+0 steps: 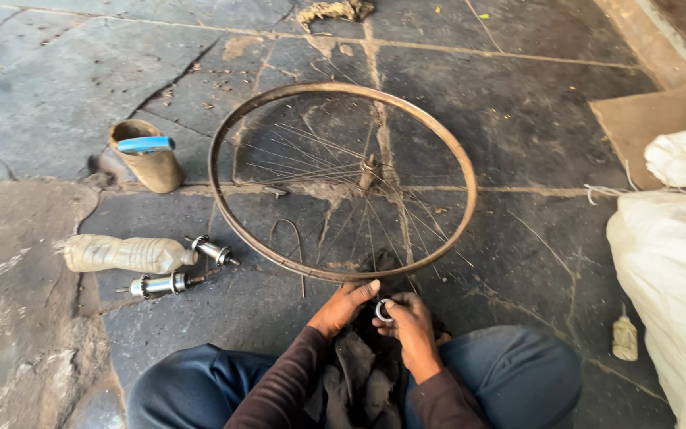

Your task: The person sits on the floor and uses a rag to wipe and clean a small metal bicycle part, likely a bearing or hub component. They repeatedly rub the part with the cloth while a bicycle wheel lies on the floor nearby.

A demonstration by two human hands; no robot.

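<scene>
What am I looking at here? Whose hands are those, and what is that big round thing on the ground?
The picture comes from a camera worn on a person's head, looking down, so you see their own knees and two bare hands. The person sits on a stone floor. The big round thing is a bicycle wheel rim with thin spokes, lying flat. The right hand pinches a small metal ring, and the left hand touches it too, over a dark rag in the lap. To the left lie a squashed plastic bottle, two shiny metal hubs, and a tan pot with a blue-handled tool in it. On the right sits a white sack.
</scene>
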